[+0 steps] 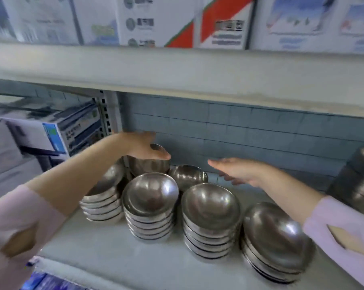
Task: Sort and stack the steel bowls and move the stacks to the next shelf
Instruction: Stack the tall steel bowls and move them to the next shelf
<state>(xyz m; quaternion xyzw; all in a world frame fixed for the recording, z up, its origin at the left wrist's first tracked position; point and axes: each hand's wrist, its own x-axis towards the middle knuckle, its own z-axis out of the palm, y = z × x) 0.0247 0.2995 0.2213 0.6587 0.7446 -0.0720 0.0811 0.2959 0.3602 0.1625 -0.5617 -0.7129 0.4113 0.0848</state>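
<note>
Steel bowls sit nested in stacks on a pale shelf (pixel 97 256), which has bare board at the near left and a near edge that is cut off at the bottom of the view. The near-right stack (pixel 277 243) is closest. Left of it, a little farther in, are the middle-right stack (pixel 211 218), the centre stack (pixel 150 206) and the left stack (pixel 105 195), all close together with narrow gaps. Behind them a single bowl (pixel 188 176) sits beside the far stack (pixel 148 166). The left hand (pixel 142 146) is curved over the far stack's top rim, thumb on the near side and fingers on the far side, gripping it, though motion blur softens the fingers. The right hand (pixel 237 170) hovers flat with fingers straight and released, touching nothing, above open board to the right of the single bowl. More steelware (pixel 360 181) at the far right is cut off by the frame. The upper shelf (pixel 176 68) hangs low over the hands, leaving little room above them. The cartons (pixel 72 130) at the far left are too blurred to read, and a tiled wall (pixel 250 126) closes the back.
</note>
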